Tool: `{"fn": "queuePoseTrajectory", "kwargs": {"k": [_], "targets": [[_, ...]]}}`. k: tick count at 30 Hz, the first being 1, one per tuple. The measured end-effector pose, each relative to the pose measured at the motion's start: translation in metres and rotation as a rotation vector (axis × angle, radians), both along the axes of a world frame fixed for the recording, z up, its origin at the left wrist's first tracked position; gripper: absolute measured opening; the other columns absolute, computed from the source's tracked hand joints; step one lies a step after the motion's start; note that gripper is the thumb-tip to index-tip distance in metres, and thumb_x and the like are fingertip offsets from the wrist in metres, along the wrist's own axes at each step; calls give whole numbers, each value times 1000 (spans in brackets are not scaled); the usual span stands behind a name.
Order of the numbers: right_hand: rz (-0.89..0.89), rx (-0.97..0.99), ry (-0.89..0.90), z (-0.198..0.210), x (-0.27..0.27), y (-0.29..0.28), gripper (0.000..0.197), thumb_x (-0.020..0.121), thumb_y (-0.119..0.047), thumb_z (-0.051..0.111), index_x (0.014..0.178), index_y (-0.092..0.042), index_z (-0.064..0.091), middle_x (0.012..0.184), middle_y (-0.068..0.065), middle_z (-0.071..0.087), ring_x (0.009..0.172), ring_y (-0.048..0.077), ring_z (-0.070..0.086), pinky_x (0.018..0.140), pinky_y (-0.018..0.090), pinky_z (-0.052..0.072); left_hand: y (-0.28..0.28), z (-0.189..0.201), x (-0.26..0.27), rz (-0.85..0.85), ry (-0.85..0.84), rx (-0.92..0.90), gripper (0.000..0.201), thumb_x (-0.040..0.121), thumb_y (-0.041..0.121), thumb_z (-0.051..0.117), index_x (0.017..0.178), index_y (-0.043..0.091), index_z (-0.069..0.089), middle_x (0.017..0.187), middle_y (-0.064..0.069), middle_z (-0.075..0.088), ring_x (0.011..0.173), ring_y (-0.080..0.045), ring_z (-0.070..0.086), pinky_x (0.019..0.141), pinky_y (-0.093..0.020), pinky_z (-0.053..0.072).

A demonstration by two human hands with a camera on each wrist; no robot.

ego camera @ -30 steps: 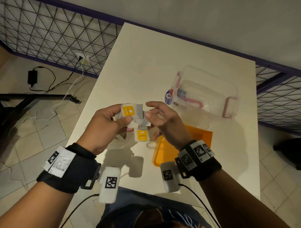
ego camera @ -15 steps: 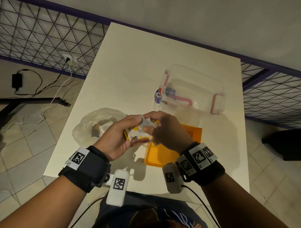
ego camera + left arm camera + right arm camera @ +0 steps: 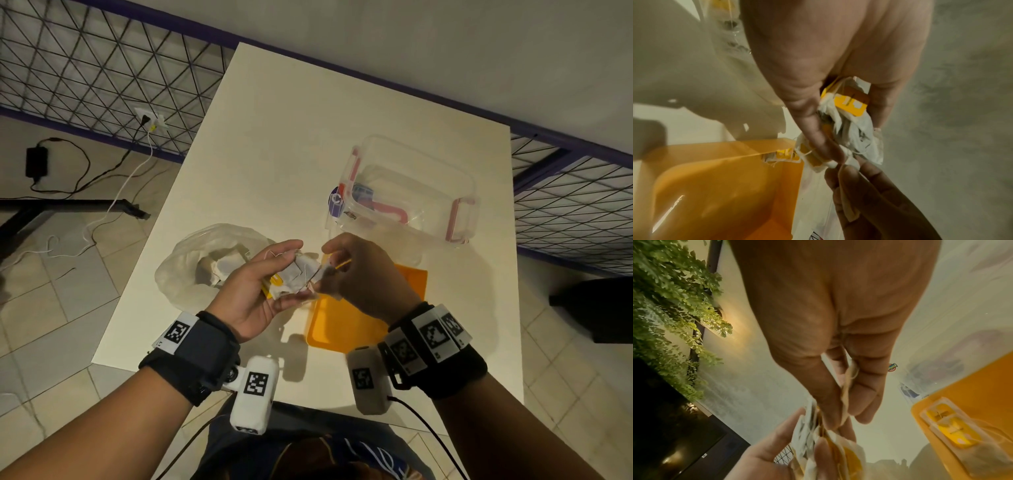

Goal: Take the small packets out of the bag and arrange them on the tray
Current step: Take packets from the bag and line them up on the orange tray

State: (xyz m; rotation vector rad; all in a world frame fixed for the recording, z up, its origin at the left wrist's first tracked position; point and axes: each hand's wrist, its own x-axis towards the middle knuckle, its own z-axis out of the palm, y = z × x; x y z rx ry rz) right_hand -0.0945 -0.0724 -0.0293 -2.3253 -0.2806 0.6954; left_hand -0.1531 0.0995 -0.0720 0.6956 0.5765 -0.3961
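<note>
My left hand [image 3: 293, 274] grips a bunch of small white packets [image 3: 291, 277] with yellow tags, just left of the orange tray [image 3: 363, 325]. My right hand [image 3: 323, 269] pinches one packet [image 3: 322, 272] at the edge of that bunch. In the left wrist view the bunch [image 3: 851, 116] sits between thumb and fingers above the tray [image 3: 715, 186]. The right wrist view shows thumb and forefinger on a packet [image 3: 845, 391], and one packet [image 3: 949, 423] lying in the tray [image 3: 982, 394]. The clear plastic bag [image 3: 191, 270] lies crumpled on the table to the left.
A clear lidded box with pink clasps [image 3: 411, 195] stands just behind the tray. The white table [image 3: 291, 137] has edges close on the left and front. Cables and a socket [image 3: 150, 120] lie on the floor at left, before a wire fence.
Both hands have come down from mid-air to the tray's left edge. The bag now lies uncovered on the table. My right hand has closed on one packet of the bunch.
</note>
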Motion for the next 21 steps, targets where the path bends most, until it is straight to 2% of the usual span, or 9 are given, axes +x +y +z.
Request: {"fn": "queuePoseTrajectory", "kwargs": {"k": [2,5,9,14,16,19,21], "targets": [[9,-28,-20,-1,0,-1,38,74,-23,84,106,-14,67,90,-2,69,81,12,65,75,29,58,2,-1,0,25,-3,-26,39,85,17,62,123,14,65,103,-13,69,81,-28,72,73,-41,62],[14,-28,-18,-2,-1,-1,22,75,-21,82,92,-15,71,83,-2,70,75,12,66,68,25,58,2,-3,0,17,-21,-43,35,87,18,61,121,14,64,102,-11,70,84,-26,72,69,-37,63],[-18,42,29,-1,-1,-3,20,78,-15,81,94,-13,69,78,-4,70,59,5,67,52,10,49,1,-4,0,-24,-54,24,36,80,5,68,114,15,67,99,-9,72,83,-24,72,65,-34,62],[-81,101,31,1,5,-14,25,81,-12,80,103,-12,68,92,-1,69,58,15,68,49,14,50,2,-7,-2,-83,-48,106,39,73,4,74,111,15,70,101,-11,70,81,-24,69,70,-34,62],[-81,82,22,-1,9,-19,21,85,-6,74,104,-12,68,95,-1,70,64,13,68,53,16,51,4,-8,-3,-99,-40,141,41,73,5,75,113,14,70,102,-11,69,80,-23,69,72,-34,61],[-38,15,-67,-3,13,-27,22,92,1,58,104,-14,68,92,-4,71,78,10,67,72,26,56,6,-10,-4,-111,-38,206,42,73,5,77,114,11,70,109,-11,69,82,-22,69,70,-32,61],[-20,-29,-129,-4,13,-32,26,90,2,56,108,-13,68,98,2,71,86,15,66,80,32,57,9,-12,-4,-108,-31,243,41,73,2,77,113,9,70,112,-9,69,85,-24,69,70,-32,60]]}}
